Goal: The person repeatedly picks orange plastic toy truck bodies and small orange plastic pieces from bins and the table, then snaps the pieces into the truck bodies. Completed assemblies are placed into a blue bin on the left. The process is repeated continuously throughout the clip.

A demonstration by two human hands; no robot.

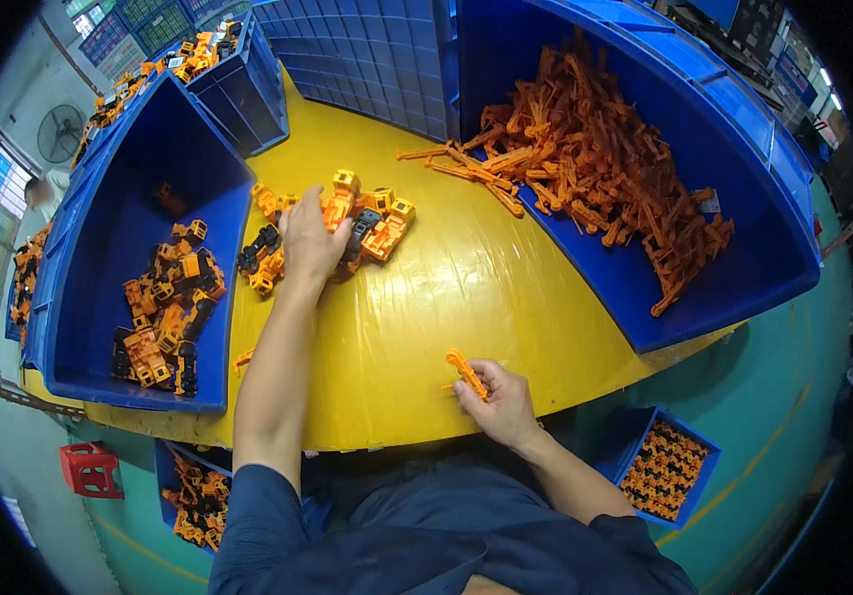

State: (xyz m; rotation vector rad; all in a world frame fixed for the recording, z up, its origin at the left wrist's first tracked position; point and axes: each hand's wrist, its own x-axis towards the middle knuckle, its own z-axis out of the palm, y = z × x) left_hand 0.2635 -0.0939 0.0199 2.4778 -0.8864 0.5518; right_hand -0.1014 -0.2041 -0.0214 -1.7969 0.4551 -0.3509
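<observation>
My right hand [506, 405] pinches slim orange plastic part [465, 373]; left hand [309, 243], grip unclear: dragging may scatter orange-black plastic trucks [383, 236].

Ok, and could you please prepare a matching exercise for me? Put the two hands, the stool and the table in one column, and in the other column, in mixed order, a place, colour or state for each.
Column one:
1. Left hand
2. Right hand
3. Stool
4. Table

Column two:
A. Yellow
B. Holding an orange part
C. Red
D. At the pile of toy trucks

Right pairs: 1-D, 2-B, 3-C, 4-A
</observation>
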